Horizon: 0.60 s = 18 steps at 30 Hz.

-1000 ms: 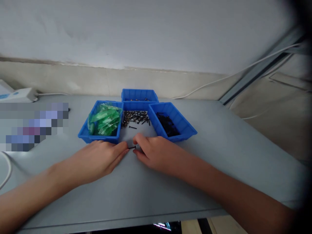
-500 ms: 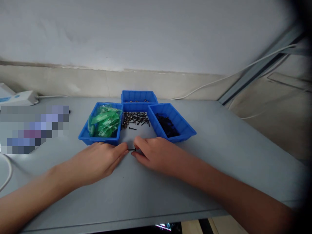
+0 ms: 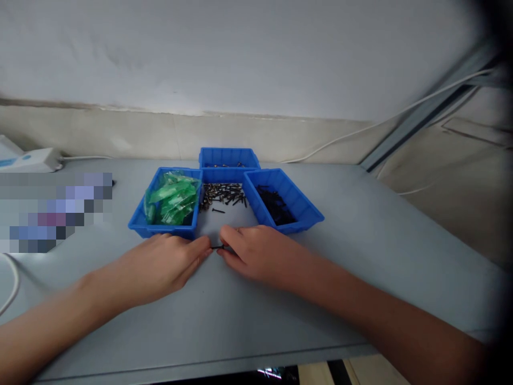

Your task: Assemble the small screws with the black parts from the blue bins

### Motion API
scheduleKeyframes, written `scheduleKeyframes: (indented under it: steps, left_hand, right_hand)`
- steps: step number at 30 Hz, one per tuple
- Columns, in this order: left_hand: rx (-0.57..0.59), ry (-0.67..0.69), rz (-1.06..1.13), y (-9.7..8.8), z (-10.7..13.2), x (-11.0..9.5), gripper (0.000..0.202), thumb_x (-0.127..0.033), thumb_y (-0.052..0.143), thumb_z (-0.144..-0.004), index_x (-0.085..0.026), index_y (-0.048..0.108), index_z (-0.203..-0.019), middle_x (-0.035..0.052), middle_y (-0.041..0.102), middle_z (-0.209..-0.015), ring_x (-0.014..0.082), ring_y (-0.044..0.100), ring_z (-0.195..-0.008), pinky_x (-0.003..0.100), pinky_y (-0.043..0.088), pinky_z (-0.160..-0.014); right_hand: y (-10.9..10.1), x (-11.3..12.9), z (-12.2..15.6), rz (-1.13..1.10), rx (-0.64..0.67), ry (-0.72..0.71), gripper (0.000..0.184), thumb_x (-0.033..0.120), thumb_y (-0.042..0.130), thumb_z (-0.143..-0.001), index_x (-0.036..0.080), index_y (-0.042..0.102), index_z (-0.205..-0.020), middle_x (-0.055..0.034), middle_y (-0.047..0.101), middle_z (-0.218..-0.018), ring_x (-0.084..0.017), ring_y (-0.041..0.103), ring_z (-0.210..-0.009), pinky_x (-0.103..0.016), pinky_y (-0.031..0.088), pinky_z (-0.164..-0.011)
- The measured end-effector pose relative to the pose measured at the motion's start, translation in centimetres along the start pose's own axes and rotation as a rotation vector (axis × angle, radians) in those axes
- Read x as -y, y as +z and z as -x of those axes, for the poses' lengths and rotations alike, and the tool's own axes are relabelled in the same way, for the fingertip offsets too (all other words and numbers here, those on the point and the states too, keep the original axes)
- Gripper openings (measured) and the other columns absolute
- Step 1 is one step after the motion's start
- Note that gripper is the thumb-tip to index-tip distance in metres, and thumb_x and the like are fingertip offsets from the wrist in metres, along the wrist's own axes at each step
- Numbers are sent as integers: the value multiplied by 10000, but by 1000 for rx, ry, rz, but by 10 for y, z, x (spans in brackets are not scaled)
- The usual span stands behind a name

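My left hand (image 3: 162,264) lies palm down on the grey table (image 3: 360,256), fingers stretched out and together, their tips touching a small black screw (image 3: 217,247). My right hand (image 3: 258,251) rests beside it, thumb and forefinger pinched on the other end of that screw. Just beyond my fingers lies a loose pile of dark screws (image 3: 223,193) on the table, with one single screw (image 3: 218,210) nearer to me.
Three blue bins stand behind my hands: the left bin (image 3: 140,222) holds green plastic bags (image 3: 173,197), the right bin (image 3: 298,206) black screws, the back bin (image 3: 228,156) small parts. A white device (image 3: 32,159) and cables lie at far left. The table's front edge runs below my forearms.
Almost nothing differs. My right hand's fingers have closed slightly further onto the small screw, and the view has shifted a little.
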<state>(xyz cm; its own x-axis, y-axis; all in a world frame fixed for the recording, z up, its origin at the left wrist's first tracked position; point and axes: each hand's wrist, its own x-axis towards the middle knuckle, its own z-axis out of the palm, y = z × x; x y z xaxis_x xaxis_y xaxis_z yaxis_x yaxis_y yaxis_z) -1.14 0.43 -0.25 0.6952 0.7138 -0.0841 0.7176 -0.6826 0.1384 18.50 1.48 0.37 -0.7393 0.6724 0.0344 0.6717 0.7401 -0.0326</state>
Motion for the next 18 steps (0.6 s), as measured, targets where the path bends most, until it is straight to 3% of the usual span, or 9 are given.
scheduleKeyframes:
  steps: [18]
  left_hand:
    - [29,-7,39,0,-1,-1,309,-296,244,-918,-180,509,-809,4,573,-595,141,564,-535,256,313,-481]
  right_hand:
    - [-1,0,0,-13,25,-33,108,230,399,-839,153,476,-842,-4,565,-642,-124,500,-524,-263,200,-462]
